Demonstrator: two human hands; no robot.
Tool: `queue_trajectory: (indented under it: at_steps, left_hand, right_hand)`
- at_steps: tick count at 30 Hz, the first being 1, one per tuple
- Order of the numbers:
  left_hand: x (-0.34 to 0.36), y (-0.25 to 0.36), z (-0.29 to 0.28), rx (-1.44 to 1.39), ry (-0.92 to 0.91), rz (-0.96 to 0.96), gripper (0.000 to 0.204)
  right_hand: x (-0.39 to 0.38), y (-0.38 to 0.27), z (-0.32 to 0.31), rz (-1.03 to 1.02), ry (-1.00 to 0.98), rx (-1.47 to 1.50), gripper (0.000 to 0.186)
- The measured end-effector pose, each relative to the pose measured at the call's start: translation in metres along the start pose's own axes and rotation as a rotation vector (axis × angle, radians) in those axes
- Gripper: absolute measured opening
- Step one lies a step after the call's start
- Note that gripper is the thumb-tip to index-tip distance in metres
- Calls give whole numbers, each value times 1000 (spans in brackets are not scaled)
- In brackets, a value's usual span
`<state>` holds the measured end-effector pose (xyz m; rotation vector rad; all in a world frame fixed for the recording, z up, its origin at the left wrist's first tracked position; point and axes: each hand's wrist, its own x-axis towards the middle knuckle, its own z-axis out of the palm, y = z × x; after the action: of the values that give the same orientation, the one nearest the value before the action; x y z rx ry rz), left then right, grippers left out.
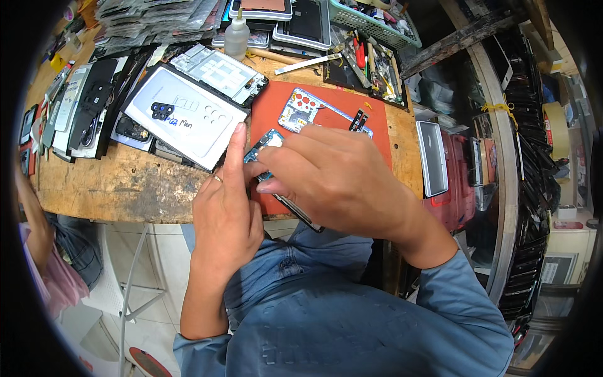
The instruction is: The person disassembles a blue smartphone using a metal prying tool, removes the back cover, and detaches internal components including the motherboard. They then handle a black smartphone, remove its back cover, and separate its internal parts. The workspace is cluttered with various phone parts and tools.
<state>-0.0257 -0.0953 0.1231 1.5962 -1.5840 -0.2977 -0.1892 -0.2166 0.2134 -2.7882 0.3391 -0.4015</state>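
Note:
An opened phone, its blue circuit board showing, lies tilted at the near edge of a red mat. My left hand, a ring on one finger, steadies its left side. The left index finger points straight up along a white phone box. Over the phone, my right hand is closed, thumb and fingers pinched together at the board. It hides most of the phone; whatever is between those fingertips cannot be made out. Beyond the right hand lies a phone back frame with round camera holes, and a small black part beside it.
The white phone box lies left of the mat among stacked phone parts. A dropper bottle stands behind. Hand tools and a green basket are at the back right. Another person's arm shows at far left.

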Motion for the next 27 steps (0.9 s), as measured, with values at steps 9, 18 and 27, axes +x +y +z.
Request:
queue_trajectory:
  at_steps: [9,18,27]
  left_hand:
    - [3,0,1,-69,-17,-39,104]
    - [0,-3,4,-95,-15,-65,103]
    - [-2,-4,4,-39,-7,-48,97]
  right_hand:
    - [1,8,10,-28,99,-30,30]
    - [-1,6,7,7,58,-58,33]
    - [-9,4,5,62,-102,4,52]
